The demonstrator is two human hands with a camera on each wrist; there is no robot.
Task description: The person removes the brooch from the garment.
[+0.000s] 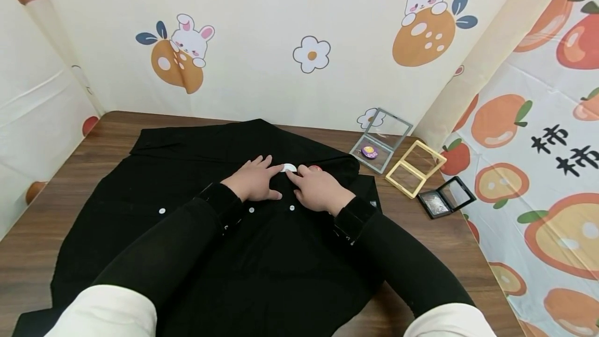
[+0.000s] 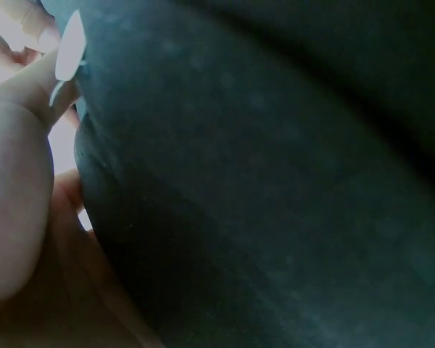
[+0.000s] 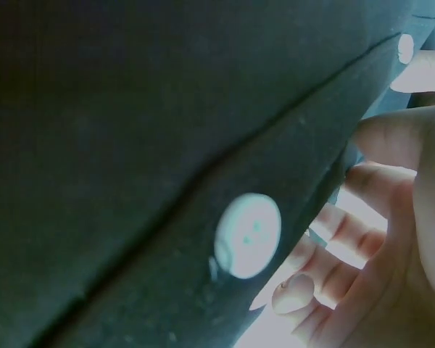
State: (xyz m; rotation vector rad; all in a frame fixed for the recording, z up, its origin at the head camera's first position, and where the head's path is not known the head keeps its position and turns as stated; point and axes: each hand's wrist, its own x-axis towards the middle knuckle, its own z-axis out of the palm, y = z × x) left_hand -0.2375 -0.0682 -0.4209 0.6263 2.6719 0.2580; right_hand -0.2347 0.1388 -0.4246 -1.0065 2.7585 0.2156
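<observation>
A black shirt with small white buttons lies spread over the wooden table. My left hand rests on it, fingers spread and thumb pointing right. Between the two index fingertips sits a flat white oval piece. From the other side my right hand meets that piece, its index finger reaching left. Just behind the right fingers shows part of a small red round item, mostly hidden. In the right wrist view, a shirt button appears large on the cloth beside the hand.
Right of the shirt stand a grey clear-lidded case with a purple trinket inside, an open yellow case and an open black case. Printed cloth walls enclose the table at the back and sides.
</observation>
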